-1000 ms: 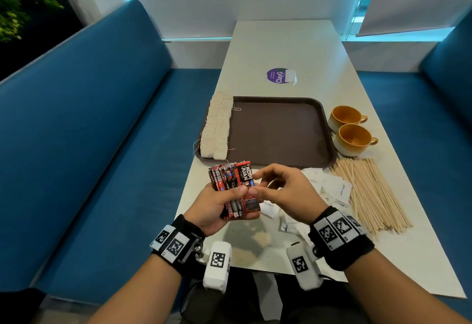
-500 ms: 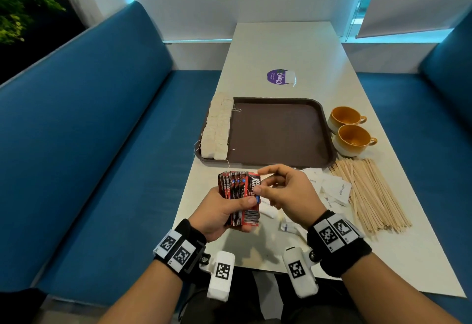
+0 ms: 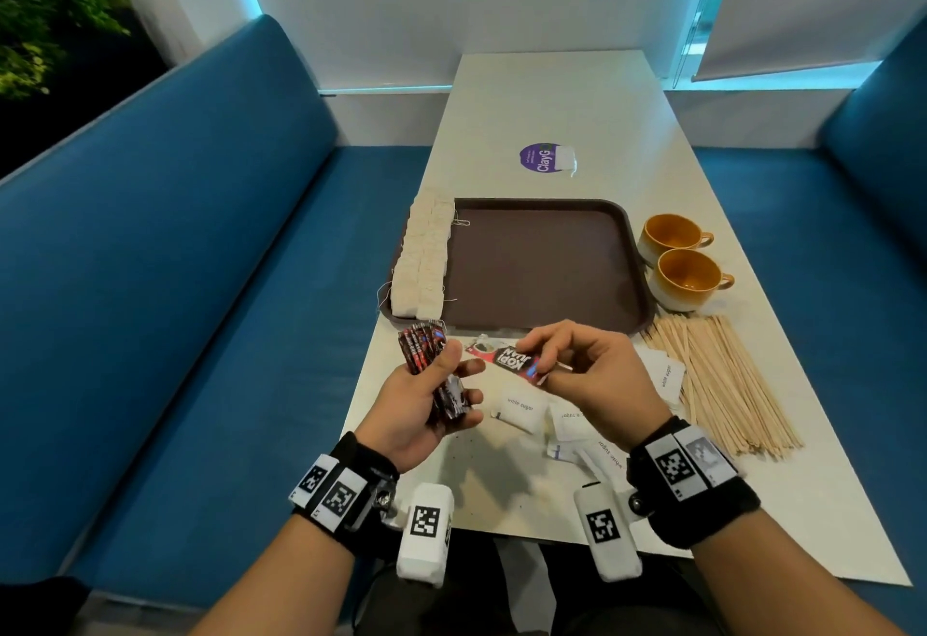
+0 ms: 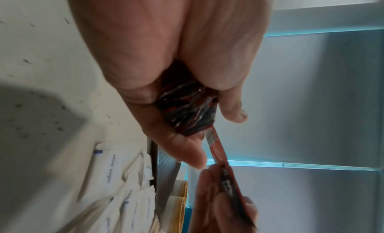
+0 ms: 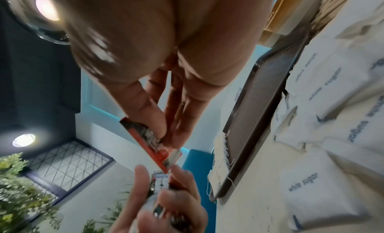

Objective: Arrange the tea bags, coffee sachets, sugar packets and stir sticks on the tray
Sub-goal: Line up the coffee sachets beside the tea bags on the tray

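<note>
The left hand grips a bundle of coffee sachets, red and black, with the fingers and the thumb curled around it. The bundle stands almost upright above the near left part of the tabletop. The right hand pinches one single coffee sachet between the thumb and the fingers. This sachet lies nearly flat in the air, between the two hands, and its left end is very close to the left thumb. If it touches the bundle I cannot tell.

The brown tray lies in the middle of the tabletop, just behind the hands. On its left side the tea bags stand in two rows, from the near edge of the tray to the far edge. The other part of the tray is bare.

The white sugar packets lie loose near the near edge of the tabletop, under and beside the right hand. The wooden stir sticks lie in a heap near the right edge. Two yellow cups stand just beside the right side of the tray. Behind the tray there is a purple round sticker.
</note>
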The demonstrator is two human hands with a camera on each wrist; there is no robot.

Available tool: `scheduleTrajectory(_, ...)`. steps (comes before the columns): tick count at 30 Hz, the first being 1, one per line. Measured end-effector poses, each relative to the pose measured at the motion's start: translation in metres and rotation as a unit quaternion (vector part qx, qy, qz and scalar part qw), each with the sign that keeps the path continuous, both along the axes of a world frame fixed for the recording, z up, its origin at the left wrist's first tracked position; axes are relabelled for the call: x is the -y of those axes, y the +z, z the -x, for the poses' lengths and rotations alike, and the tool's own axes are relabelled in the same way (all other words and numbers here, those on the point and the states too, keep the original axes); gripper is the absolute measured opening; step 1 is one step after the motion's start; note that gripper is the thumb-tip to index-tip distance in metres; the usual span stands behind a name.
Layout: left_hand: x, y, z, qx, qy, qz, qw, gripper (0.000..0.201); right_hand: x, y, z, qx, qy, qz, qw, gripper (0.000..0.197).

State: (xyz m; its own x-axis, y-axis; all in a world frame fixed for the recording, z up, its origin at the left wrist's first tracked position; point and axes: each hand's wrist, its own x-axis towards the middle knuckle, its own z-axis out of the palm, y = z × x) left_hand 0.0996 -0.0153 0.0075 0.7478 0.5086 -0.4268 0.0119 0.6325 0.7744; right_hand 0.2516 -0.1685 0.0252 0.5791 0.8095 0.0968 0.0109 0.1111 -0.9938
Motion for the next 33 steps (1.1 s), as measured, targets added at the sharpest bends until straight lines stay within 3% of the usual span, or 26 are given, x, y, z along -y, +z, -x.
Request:
scheduleTrajectory(6,-0.002,0.004,-0.007,0.011,-0.004,-0.052,0.999,0.027,0.001,-0.006,0.006,0.029,0.040,0.014,0.999,0.019)
scheduleTrajectory(11,-0.001,0.004,-0.011,0.037,0.013,-0.085,0.996,0.030,-0.002,-0.001,0.005,-0.007,-0.021,0.033,0.999,0.009)
scheduleTrajectory(15,0.004,0.009,-0.015,0.042,0.000,-0.128,0.991,0.034,-0.004,0.002,0.011,-0.020,-0.019,0.098,0.995,0.034)
scheduleTrajectory(17,0.007,0.011,-0.017,0.046,-0.011,-0.144,0.988,0.034,-0.005,0.000,0.011,0.015,0.002,0.142,0.990,0.046)
scheduleTrajectory(19,0.008,0.011,-0.019,0.050,-0.015,-0.150,0.987,0.028,-0.006,-0.003,0.010,0.029,0.018,0.157,0.987,0.044)
scheduleTrajectory(21,0.006,0.009,-0.019,0.040,-0.011,-0.152,0.988,0.021,-0.006,-0.003,0.009,-0.004,0.011,0.137,0.991,0.030)
scheduleTrajectory(25,0.001,-0.002,-0.013,0.000,-0.051,-0.152,0.987,0.028,-0.005,0.001,0.005,-0.162,-0.043,0.057,0.984,0.013)
scheduleTrajectory(29,0.003,-0.004,-0.013,-0.010,-0.085,-0.157,0.984,0.033,-0.004,0.007,0.001,-0.255,-0.055,0.032,0.965,0.010)
scheduleTrajectory(33,0.004,0.001,-0.019,0.008,-0.057,-0.158,0.986,0.035,-0.005,0.004,0.003,-0.275,-0.034,0.051,0.959,0.015)
